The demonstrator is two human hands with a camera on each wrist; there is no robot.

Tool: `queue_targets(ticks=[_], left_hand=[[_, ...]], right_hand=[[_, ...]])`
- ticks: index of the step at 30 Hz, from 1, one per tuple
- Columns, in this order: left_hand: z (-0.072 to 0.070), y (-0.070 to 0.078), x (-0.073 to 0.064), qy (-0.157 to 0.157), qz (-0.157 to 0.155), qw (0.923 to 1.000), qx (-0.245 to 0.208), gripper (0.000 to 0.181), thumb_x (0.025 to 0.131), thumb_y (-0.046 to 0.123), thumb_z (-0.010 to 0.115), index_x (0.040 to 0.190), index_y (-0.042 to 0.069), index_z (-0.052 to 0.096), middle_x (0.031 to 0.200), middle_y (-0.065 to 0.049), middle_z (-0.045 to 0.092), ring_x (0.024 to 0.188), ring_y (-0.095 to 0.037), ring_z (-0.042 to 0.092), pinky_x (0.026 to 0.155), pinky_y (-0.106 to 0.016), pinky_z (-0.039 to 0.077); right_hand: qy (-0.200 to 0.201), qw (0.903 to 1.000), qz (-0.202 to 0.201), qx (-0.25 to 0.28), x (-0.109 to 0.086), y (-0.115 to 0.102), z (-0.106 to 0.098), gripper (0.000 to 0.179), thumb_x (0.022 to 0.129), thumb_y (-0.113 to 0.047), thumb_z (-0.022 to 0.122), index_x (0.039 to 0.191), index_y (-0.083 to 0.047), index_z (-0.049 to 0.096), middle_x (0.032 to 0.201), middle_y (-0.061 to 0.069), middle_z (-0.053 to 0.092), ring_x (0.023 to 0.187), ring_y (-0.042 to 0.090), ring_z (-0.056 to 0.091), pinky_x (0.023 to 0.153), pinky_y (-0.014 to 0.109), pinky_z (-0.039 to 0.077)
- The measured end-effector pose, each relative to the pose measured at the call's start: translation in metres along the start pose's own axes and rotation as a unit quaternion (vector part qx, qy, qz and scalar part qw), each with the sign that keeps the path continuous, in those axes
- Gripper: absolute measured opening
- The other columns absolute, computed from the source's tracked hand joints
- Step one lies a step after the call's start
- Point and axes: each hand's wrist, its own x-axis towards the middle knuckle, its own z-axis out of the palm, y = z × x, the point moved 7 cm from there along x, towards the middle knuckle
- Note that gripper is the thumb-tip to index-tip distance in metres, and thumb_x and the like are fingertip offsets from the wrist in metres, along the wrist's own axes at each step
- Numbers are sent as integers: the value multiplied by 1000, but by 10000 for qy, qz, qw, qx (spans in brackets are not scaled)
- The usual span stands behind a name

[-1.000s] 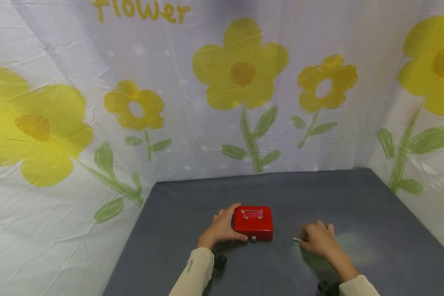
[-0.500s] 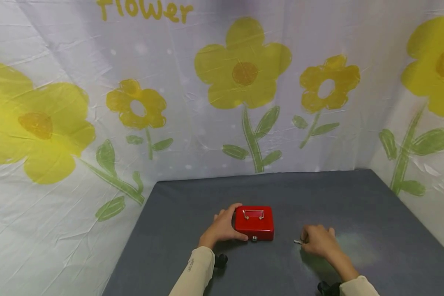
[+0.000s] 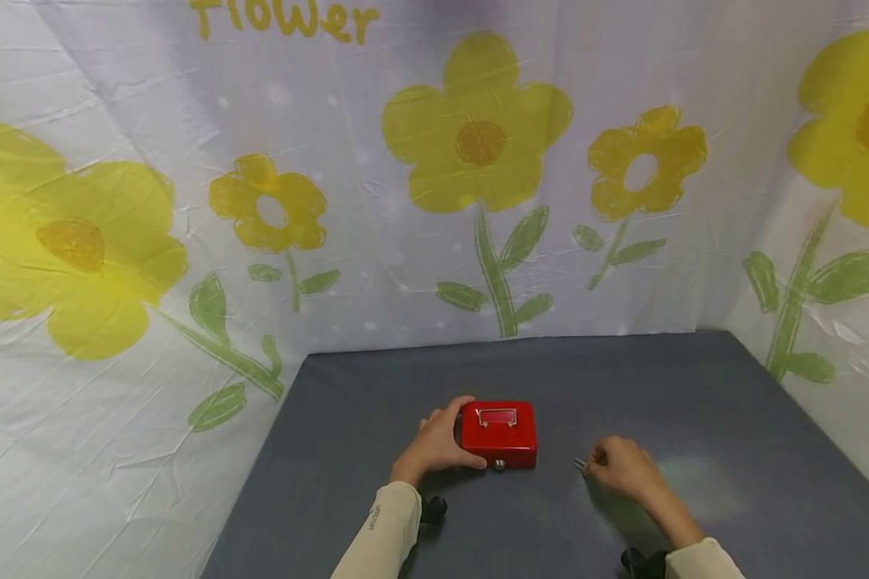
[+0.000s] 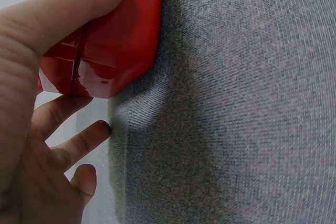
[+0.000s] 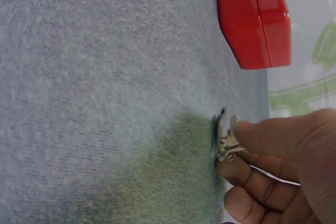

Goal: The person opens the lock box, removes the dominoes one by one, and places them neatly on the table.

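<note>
A small red metal cash box (image 3: 510, 444) sits on the table, its wire handle (image 3: 497, 423) lying on the lid and a silver lock (image 3: 499, 465) on the front. My left hand (image 3: 436, 445) grips its left end, thumb across the front face and fingers round the back corner; the left wrist view has the thumb (image 4: 79, 9) on the red side. Right of the box, my right hand (image 3: 626, 468) pinches small silver keys (image 5: 227, 142) on a thin ring between thumb and fingers. The keys stick out toward the box, close over the cloth.
A dark grey cloth (image 3: 521, 531) covers the table. Behind and at both sides hangs a white sheet (image 3: 376, 281) printed with yellow flowers. Black wrist mounts (image 3: 433, 510) are on both forearms, just above the tabletop.
My right hand has shifted its hold on the keys, and their tips have turned and spread apart slightly. The left hand and the cash box stay in place.
</note>
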Motion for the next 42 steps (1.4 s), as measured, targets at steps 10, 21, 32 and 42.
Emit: queue_targets(ticks=[10,21,32,42], left_hand=[[3,-5,1,46,-138,9996,-246,105,66,46,92,154,36,36,150,-5,48,129,-31,43,104,-62,44],[4,-7,3,170,-105,9991,-374,106,66,46,91,155,35,35,151,-5,48,130,-28,42,106,-62,39],[6,-8,2,175,-162,9984,-510,109,66,46,91,156,33,32,153,-7,45,135,-30,40,111,-65,35],[8,-11,4,316,-222,9974,-616,107,66,47,91,156,33,33,152,-9,46,133,-32,39,104,-63,43]], right_hand=[[121,9998,70,-126,0,-1,-2,7,88,-8,75,81,-10,75,75,0,71,64,13,62,58,35,52],[72,9993,248,-278,0,-2,1,16,84,-16,81,70,-15,73,63,-4,67,55,12,55,50,30,43],[706,9959,-570,-21,2,-21,9,28,82,-23,84,64,-19,62,60,-10,58,53,3,42,48,23,34],[732,9875,-1358,336,3,-49,23,18,81,-13,79,68,-18,68,63,-13,63,56,-6,43,53,20,39]])
